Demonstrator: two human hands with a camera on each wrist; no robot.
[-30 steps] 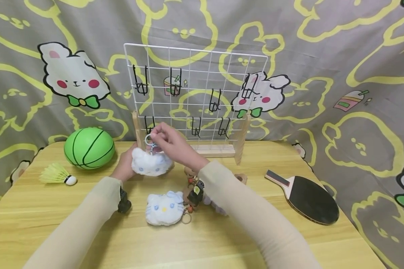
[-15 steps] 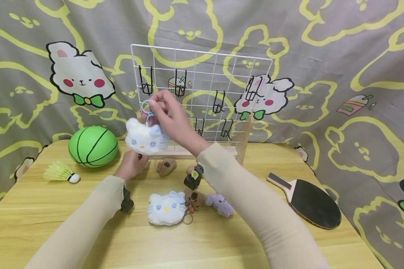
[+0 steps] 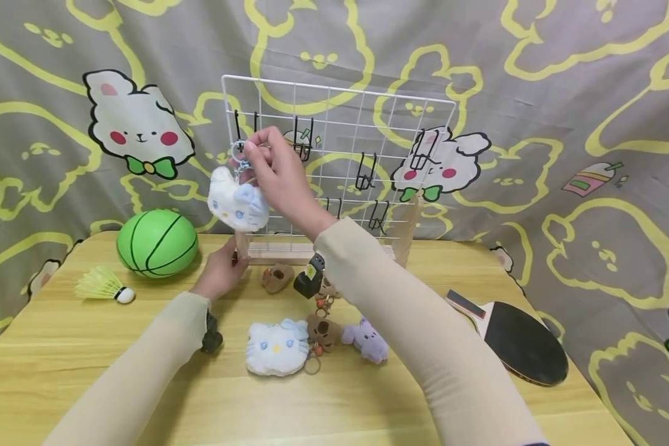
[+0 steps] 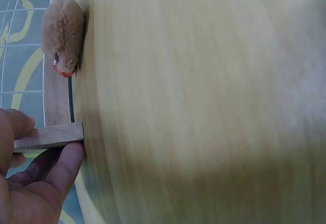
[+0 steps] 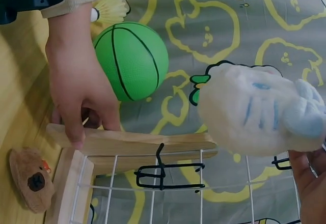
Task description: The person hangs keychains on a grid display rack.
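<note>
High at the left side of a white wire grid rack [image 3: 345,127], my right hand [image 3: 283,179] pinches the blue key ring [image 3: 238,152] of a white plush cat-head keychain [image 3: 235,201]. The plush hangs below the ring, tilted, in front of the grid. Behind the fingers, a black hook [image 3: 236,122] at the upper left is partly hidden. My left hand [image 3: 221,271] holds the base of the rack's left wooden post [image 4: 53,135], thumb and fingers on either side of it. A brown plush keychain [image 3: 277,277] lies close by on the table.
Several black hooks [image 3: 365,172] hang on the grid. On the table are another white cat plush [image 3: 277,348], a brown plush [image 3: 323,331] and a purple plush [image 3: 368,341]. A green ball [image 3: 157,243] and shuttlecock [image 3: 103,286] sit left, a table tennis paddle [image 3: 526,342] right.
My right hand has lifted the cat plush from low by the rack to the upper left hooks. My left hand has stayed by the post. The view has shifted slightly.
</note>
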